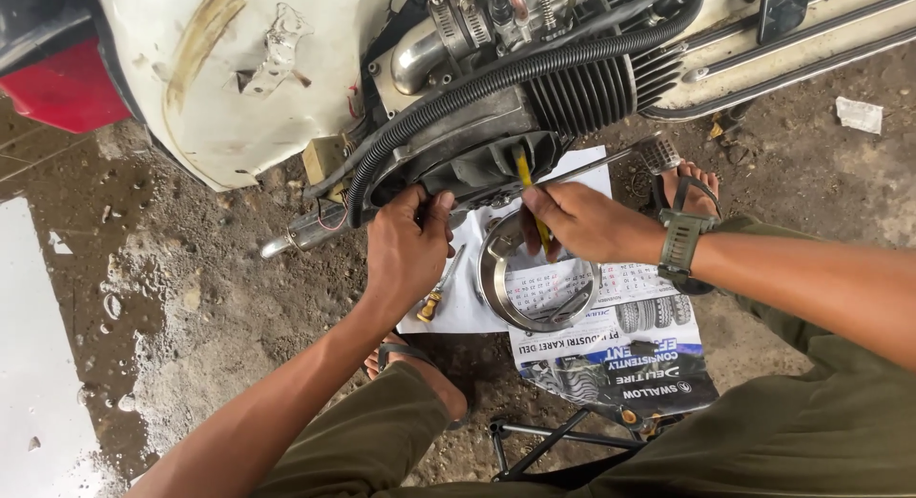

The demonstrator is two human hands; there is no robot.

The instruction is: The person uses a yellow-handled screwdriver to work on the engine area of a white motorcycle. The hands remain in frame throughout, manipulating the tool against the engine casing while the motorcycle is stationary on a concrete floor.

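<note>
Head-worn view, steeply downward, close over hands (496, 240)

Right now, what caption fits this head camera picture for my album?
Left hand steadies a scooter engine while right hand works a yellow-handled tool above a metal ring on paper.

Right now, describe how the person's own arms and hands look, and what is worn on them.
Both arms are bare, no sleeves showing, and the left hand wears no glove, ring or band. The right hand is ungloved too; a chunky olive-green wristwatch with a ridged strap sits on that wrist.
</note>
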